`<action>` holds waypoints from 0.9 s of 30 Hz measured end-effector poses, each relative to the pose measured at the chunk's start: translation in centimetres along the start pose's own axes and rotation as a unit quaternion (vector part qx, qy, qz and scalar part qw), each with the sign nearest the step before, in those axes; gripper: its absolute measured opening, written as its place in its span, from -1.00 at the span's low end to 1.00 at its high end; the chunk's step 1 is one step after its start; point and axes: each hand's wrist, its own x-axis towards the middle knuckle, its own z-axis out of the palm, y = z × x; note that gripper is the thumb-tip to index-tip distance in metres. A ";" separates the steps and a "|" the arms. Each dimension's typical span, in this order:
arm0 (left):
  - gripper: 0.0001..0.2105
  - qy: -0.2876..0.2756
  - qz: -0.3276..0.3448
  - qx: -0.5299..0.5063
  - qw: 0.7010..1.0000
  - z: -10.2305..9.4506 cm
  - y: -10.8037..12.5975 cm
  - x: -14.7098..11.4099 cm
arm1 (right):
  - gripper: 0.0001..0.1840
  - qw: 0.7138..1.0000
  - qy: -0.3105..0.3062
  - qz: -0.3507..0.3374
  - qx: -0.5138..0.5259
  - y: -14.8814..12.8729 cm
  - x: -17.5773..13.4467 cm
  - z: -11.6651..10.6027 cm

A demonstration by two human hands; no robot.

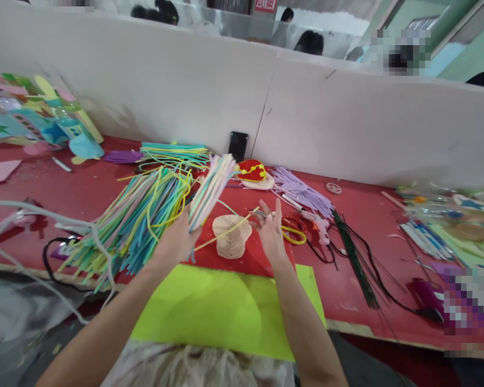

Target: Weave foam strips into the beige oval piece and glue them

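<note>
My left hand (pixel 177 236) is closed round a bundle of pastel pipe cleaners (pixel 213 188), which slants up and to the right. My right hand (pixel 271 234) has its fingers apart. A single yellow pipe cleaner (pixel 226 232) runs slantwise from near my left hand to my right fingertips; whether they touch it I cannot tell. Below that stem lies a cream leaf-shaped piece (pixel 230 247) with ribbed sides, on a red sheet. Something metallic shows by my right fingers, too blurred to name. Left of my left hand spreads a large pile of coloured pipe cleaners (pixel 133 236).
A yellow-green sheet (pixel 221 312) lies at the table's front edge. Farther back are a phone (pixel 238 144), a red and yellow piece (pixel 251 170) and lilac pipe cleaners (pixel 302 191). A pink glue gun (pixel 318 224) and black cords lie right. A white partition (pixel 177 91) stands behind.
</note>
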 end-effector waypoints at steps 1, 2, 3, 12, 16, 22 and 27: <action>-0.42 -0.007 -0.035 0.029 0.999 -0.4 -1.3 0.5 | -0.19 1.000 0.000 0.002 -0.001 0.0 0.1 -0.1; -0.41 -0.023 -0.061 0.053 0.996 -0.9 -2.5 1.1 | -0.19 1.000 -0.001 0.004 0.001 0.0 0.1 -0.2; -0.42 -0.024 -0.077 0.074 0.994 -1.3 -3.7 1.7 | -0.19 1.000 0.001 0.006 0.002 0.1 0.1 -0.3; -0.33 0.129 -0.094 0.175 0.971 -3.8 -6.9 3.6 | -0.25 1.000 0.005 0.022 0.011 0.3 0.2 -0.6; -0.40 0.099 -0.094 0.262 0.955 -1.9 -7.5 3.4 | -0.34 0.999 -0.004 0.035 -0.002 0.2 0.2 -0.6; -0.37 0.066 -0.079 0.284 0.953 -1.9 -8.6 3.5 | -0.54 0.997 -0.021 0.039 -0.063 0.3 0.2 -0.8; -0.54 0.157 0.042 0.264 0.951 -2.9 -4.8 2.8 | -0.71 0.961 0.006 -0.005 -0.275 0.9 0.4 -1.3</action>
